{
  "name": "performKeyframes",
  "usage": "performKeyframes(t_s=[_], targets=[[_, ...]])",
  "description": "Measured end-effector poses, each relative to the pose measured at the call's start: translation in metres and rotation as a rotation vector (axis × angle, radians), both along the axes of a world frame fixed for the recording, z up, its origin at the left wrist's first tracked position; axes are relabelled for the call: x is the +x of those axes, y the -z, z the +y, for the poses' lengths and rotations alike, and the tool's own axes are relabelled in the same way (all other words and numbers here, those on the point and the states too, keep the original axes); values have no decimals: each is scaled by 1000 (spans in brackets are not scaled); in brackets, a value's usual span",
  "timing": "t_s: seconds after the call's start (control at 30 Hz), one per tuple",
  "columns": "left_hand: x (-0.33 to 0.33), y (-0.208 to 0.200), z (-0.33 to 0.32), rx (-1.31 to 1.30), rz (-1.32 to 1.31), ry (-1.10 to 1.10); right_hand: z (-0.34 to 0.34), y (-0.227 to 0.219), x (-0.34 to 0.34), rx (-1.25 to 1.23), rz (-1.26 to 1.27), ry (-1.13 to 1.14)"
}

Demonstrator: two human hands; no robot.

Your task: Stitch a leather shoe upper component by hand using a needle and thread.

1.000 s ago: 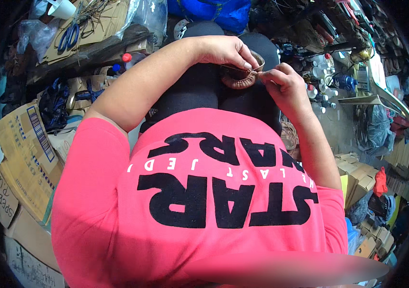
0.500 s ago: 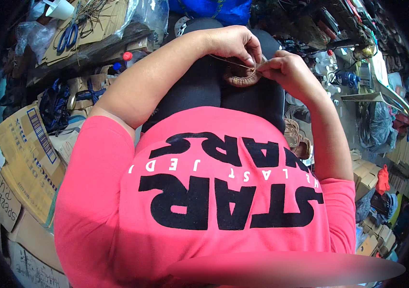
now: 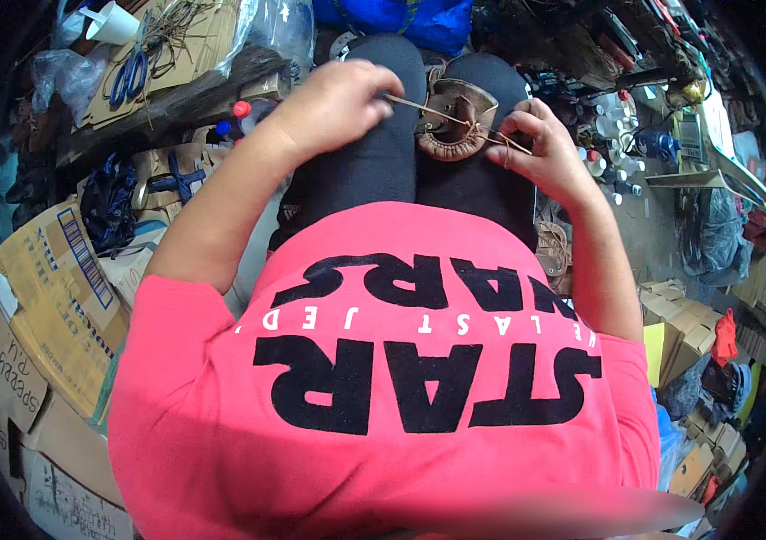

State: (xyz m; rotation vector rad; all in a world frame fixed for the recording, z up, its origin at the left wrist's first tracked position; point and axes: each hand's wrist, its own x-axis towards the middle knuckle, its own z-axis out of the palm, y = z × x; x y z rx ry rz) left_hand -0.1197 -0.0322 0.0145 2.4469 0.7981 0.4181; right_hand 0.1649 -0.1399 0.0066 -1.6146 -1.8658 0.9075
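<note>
A brown leather shoe [image 3: 451, 149] with a gathered, stitched toe rests between my thighs. A thin tan lace [image 3: 428, 108] crosses over its opening and is stretched out to both sides. My left hand [image 3: 342, 103], a little blurred, is closed on the lace's left part, above my left thigh and away from the shoe. On the other side my right hand [image 3: 542, 153] pinches the lace close to the shoe, and a short end sticks out past the fingers. Where the two parts meet over the shoe there is a crossing or knot; which one, I cannot tell.
Blue-handled scissors [image 3: 128, 76] and a white cup [image 3: 113, 22] lie on cardboard at the far left. Cardboard boxes [image 3: 50, 297] stand at my left. Several bottles [image 3: 615, 135] are on the right, and another brown shoe [image 3: 552, 245] lies beside my right thigh.
Both hands were together over the shoe. My left hand has moved well out to the left and my right hand slightly right and down, drawing the lace out between them and uncovering the shoe.
</note>
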Motion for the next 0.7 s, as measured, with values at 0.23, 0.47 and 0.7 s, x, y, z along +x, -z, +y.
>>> performKeyframes(t_s=[0.23, 0.47, 0.7], targets=[[41, -2, -1, -959, -997, -40, 23, 22, -10, 41, 1375, 615], [41, -2, 2, -1469, -1040, -127, -11, 1, -6, -289, 1571, 347], [-4, 9, 44, -1014, -515, -189, -40, 21, 48, -442, 1325, 464]])
